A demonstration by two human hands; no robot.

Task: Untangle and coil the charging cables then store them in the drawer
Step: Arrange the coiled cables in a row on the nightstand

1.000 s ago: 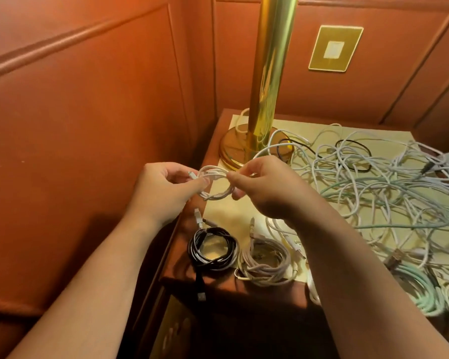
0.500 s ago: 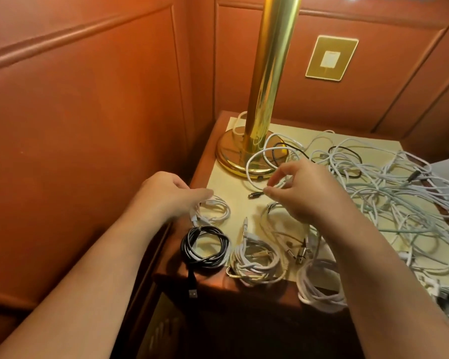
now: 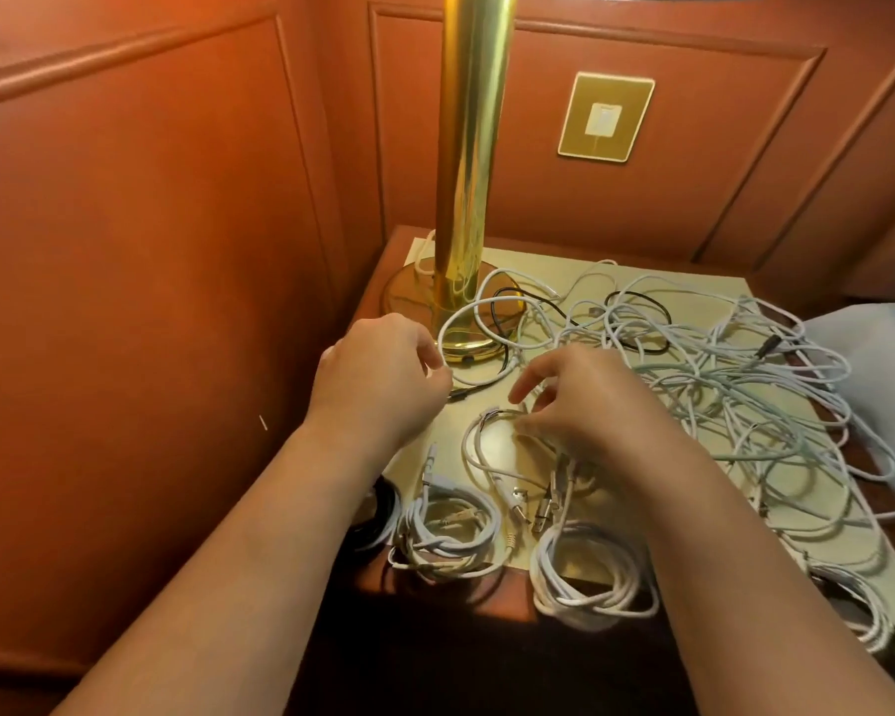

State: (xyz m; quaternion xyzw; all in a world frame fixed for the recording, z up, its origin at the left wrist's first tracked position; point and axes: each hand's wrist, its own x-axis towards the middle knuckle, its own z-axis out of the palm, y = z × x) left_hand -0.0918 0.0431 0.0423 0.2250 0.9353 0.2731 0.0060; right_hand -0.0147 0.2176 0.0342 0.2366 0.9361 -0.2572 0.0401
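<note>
A big tangle of white charging cables [image 3: 719,385] covers the right half of the nightstand top [image 3: 383,261], with black cables mixed in. Along the front edge lie a black coil [image 3: 378,514], half hidden by my left forearm, a pale coil [image 3: 445,529] and a white coil [image 3: 590,576]. My left hand [image 3: 383,374] hovers with curled fingers beside a white loop [image 3: 448,328] by the lamp base; whether it pinches the loop is unclear. My right hand [image 3: 580,400] has spread fingers resting on a loose white cable [image 3: 479,447]. No drawer is in view.
A brass lamp pole [image 3: 474,147] rises from its round base [image 3: 414,302] at the back left of the nightstand. Padded orange wall panels close in the left and back, with a gold switch plate [image 3: 605,116]. White bedding [image 3: 874,354] touches the right edge. Another coil [image 3: 869,607] lies front right.
My left hand set the small white coil down near the black coil and moved up toward the lamp base. My right hand left that coil and dropped onto a loose cable.
</note>
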